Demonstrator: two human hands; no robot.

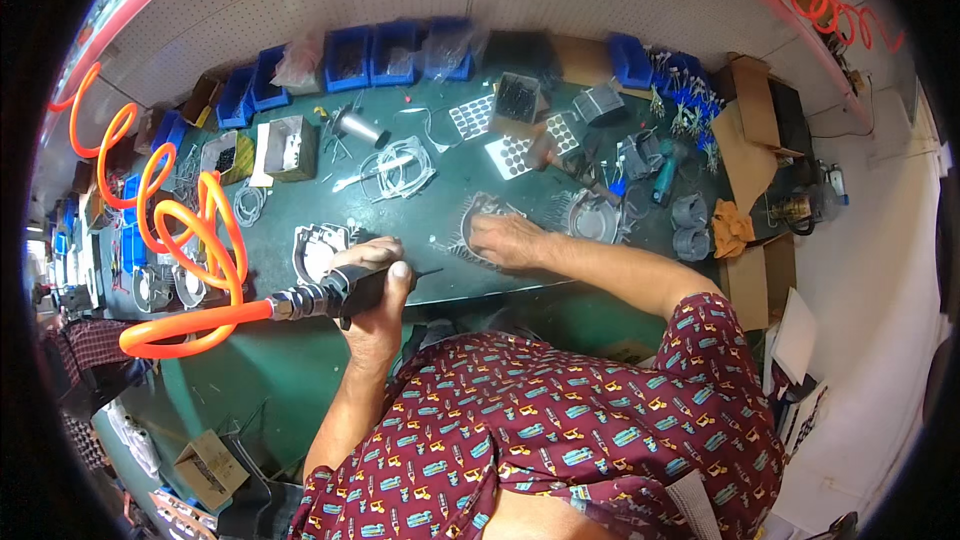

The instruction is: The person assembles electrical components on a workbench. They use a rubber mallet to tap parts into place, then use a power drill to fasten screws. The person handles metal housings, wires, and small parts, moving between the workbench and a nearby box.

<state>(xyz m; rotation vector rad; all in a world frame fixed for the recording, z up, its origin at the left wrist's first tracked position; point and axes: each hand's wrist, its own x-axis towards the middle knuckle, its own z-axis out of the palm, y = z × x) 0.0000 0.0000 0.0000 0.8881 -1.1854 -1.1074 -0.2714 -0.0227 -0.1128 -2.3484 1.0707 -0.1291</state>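
My left hand (pixel 372 325) is wrapped around a black air blow gun (pixel 352 292), its thin nozzle pointing right, toward the bench's front edge. An orange coiled hose (pixel 200 318) joins the gun through a metal fitting. Over the green bench, my right hand (pixel 507 242) has its fingers curled onto a grey finned metal housing (pixel 484 206) and hides part of it. Just right of that hand lies a similar round finned housing (pixel 594 216). Another open housing with a pale inside (pixel 318 252) sits beyond my left hand.
Blue bins (pixel 348 57) line the back wall. A bundle of grey cable (pixel 400 170), sheets of round pads (pixel 510 156), a hammer (pixel 545 152) and a teal power tool (pixel 667 176) lie across the bench. An orange cloth (pixel 732 229) and cardboard (pixel 745 165) are at right.
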